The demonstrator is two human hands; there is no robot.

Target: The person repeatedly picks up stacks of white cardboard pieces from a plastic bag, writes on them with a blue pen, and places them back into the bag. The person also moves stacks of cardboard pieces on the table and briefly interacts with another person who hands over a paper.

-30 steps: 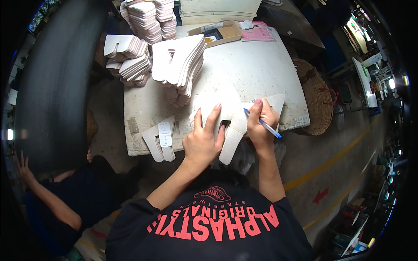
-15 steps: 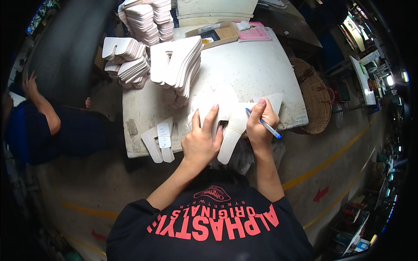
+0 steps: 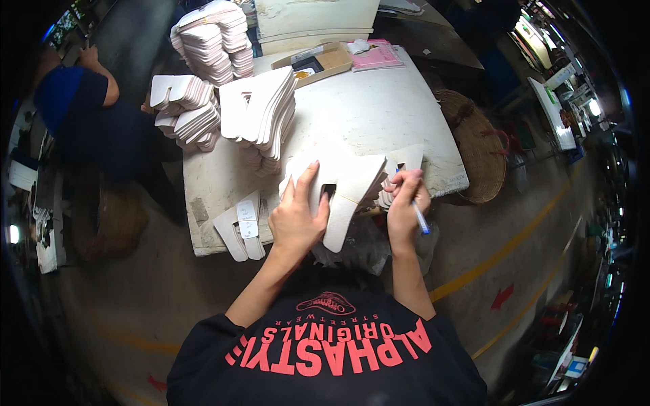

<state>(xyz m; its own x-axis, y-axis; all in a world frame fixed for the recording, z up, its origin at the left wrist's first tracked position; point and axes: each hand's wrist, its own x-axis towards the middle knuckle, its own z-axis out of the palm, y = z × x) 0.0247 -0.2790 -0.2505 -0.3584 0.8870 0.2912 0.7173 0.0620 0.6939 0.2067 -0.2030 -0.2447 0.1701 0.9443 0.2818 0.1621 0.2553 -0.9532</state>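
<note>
My left hand [image 3: 298,213] grips a bundle of flat white cut-out pieces [image 3: 349,186] at the near edge of the table, its thumb by the dark notch. A thin band appears to run across one leg of the bundle. To the right, my right hand [image 3: 408,203] is closed around a blue pen [image 3: 421,222], whose upper part the fingers hide. Just beyond that hand lies a second small stack of similar pieces [image 3: 411,155], partly covered. Left of my left hand, a smaller bundle [image 3: 231,238] carries a white label [image 3: 248,218] with handwriting.
Tall stacks of white pieces [image 3: 254,111] stand on the table's left side. Behind them are a cardboard tray [image 3: 332,64] and pink papers [image 3: 379,57]. A wicker basket [image 3: 477,149] stands right of the table [image 3: 352,105]. Another person [image 3: 101,101] is at the left.
The right hand and pen have drawn off the bundle to its right side, showing the small stack there. The view has shifted slightly, and the other person has moved.
</note>
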